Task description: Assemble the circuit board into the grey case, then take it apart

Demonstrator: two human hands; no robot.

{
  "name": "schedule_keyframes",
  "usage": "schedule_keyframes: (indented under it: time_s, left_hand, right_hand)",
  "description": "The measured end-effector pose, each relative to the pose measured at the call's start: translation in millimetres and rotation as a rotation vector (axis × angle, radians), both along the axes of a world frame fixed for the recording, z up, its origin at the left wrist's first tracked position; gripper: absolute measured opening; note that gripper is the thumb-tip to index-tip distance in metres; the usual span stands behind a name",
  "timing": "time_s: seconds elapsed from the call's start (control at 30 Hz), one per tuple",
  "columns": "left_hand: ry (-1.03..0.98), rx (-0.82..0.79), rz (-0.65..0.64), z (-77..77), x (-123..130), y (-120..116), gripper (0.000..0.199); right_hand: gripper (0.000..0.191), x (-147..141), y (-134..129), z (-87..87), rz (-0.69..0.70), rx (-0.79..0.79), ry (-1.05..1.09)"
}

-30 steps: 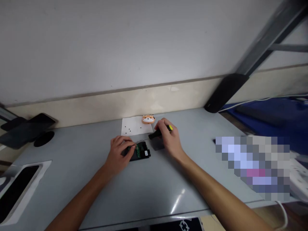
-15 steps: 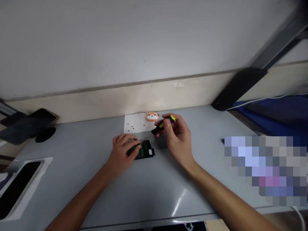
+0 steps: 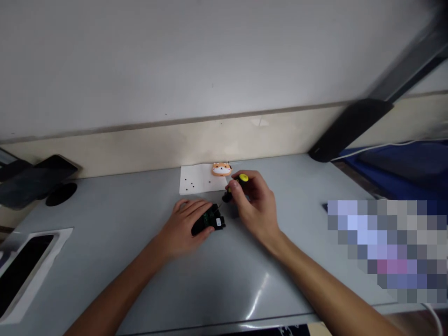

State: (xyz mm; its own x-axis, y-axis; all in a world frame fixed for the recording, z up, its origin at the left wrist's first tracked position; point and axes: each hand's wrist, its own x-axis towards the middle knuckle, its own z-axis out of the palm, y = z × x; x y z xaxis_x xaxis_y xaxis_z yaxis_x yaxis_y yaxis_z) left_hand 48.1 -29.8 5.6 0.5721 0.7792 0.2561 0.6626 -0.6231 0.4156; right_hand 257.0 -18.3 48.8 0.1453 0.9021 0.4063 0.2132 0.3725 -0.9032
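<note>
A small black electronic device with a green circuit board (image 3: 211, 218) lies on the grey table. My left hand (image 3: 187, 223) is wrapped over its left part, thumb along the near edge and fingers along the far edge. My right hand (image 3: 255, 200) grips a black-and-yellow screwdriver (image 3: 241, 179), tilted with its thin shaft pointing down-left to the device's right end. Whether the tip sits on a screw is too small to tell. Beyond the hands, several tiny dark screws (image 3: 192, 184) lie on a white sheet of paper (image 3: 199, 173).
An orange dog-face case (image 3: 221, 169) rests on the paper's right side. A dark grey block (image 3: 235, 210) is partly hidden behind my right hand. To the left lie a black phone-like slab (image 3: 26, 266) and a dark stand (image 3: 61, 193). A blurred-out patch (image 3: 381, 247) covers the right.
The screwdriver's tip has moved right along the device, and its handle has tipped more upright. My left hand has slid right and now spreads over more of the device.
</note>
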Motion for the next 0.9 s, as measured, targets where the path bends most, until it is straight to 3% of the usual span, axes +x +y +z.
schedule_keyframes:
  time_s: [0.37, 0.9]
  left_hand:
    - [0.01, 0.026, 0.002, -9.4, 1.3, 2.4, 0.053]
    - [-0.038, 0.027, 0.0, -9.1, 2.9, 2.9, 0.051]
  right_hand:
    - [0.022, -0.4, -2.1, 1.2, 0.016, 0.002, -0.058]
    - [0.022, -0.6, 1.4, -2.8, 0.023, 0.025, -0.044]
